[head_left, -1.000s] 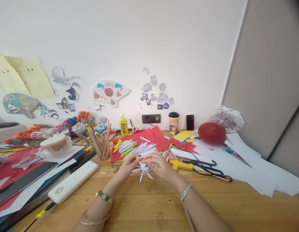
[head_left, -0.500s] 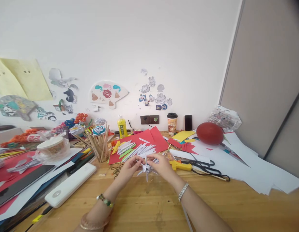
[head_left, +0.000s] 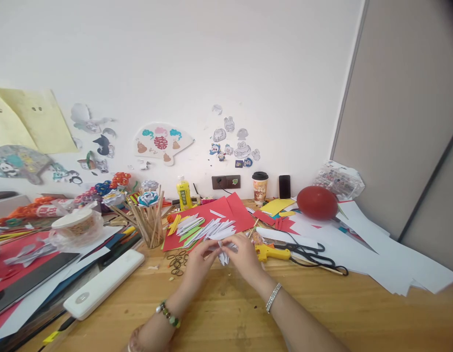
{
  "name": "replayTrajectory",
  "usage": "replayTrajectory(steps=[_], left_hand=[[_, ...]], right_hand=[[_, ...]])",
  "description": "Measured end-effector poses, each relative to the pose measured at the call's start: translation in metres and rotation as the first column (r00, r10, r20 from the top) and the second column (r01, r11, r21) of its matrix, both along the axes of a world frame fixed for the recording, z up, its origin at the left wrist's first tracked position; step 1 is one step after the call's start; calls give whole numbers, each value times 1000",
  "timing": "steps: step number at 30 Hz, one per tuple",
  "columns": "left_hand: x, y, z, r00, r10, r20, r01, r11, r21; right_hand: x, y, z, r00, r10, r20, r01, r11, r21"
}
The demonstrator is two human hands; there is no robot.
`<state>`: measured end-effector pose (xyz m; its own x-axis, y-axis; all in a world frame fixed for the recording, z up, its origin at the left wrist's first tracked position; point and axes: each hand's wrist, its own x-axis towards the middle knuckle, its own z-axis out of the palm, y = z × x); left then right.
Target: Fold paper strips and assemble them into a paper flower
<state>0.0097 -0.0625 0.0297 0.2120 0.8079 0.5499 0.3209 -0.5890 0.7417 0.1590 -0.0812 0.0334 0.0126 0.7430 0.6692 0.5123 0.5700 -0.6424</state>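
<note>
Both hands meet low in the middle of the view, above the wooden table [head_left: 226, 313]. Between their fingertips is a small folded white paper piece [head_left: 224, 257], its points hanging down. My left hand [head_left: 201, 259] pinches it from the left, and my right hand [head_left: 242, 252] grips it from the right; the fingers partly cover it. Just behind them, white folded paper strips [head_left: 215, 229] and green ones lie on red paper [head_left: 231, 211]. Several brown rubber bands [head_left: 178, 263] are left of my left hand.
A yellow glue gun [head_left: 273, 253] and black-handled scissors [head_left: 310, 252] lie at right. Behind are a lidded cup [head_left: 260, 188], yellow bottle [head_left: 183, 193] and red oval object [head_left: 317, 203]. Wooden sticks [head_left: 152, 225] stand left, beyond a white device [head_left: 105, 283].
My hands have drawn closer together around the paper piece, whose spread points now hang closer together. More rubber bands show beside my left hand.
</note>
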Motion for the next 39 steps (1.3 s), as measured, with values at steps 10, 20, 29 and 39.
replayTrajectory(steps=[10, 20, 29, 39], left_hand=[[-1, -7, 3, 985, 160, -60, -128, 924, 361], [-2, -10, 5, 982, 158, -104, -112, 928, 356], [-5, -9, 4, 983, 124, -133, -70, 933, 352], [-6, -8, 4, 985, 98, -143, -51, 953, 299]], right_hand=[[-2, -7, 1, 990, -82, 113, 55, 973, 225], [1, -10, 9, 983, -31, 178, -2, 983, 186], [7, -6, 11, 981, 65, 184, -87, 989, 117], [11, -4, 12, 974, 165, 154, -177, 982, 70]])
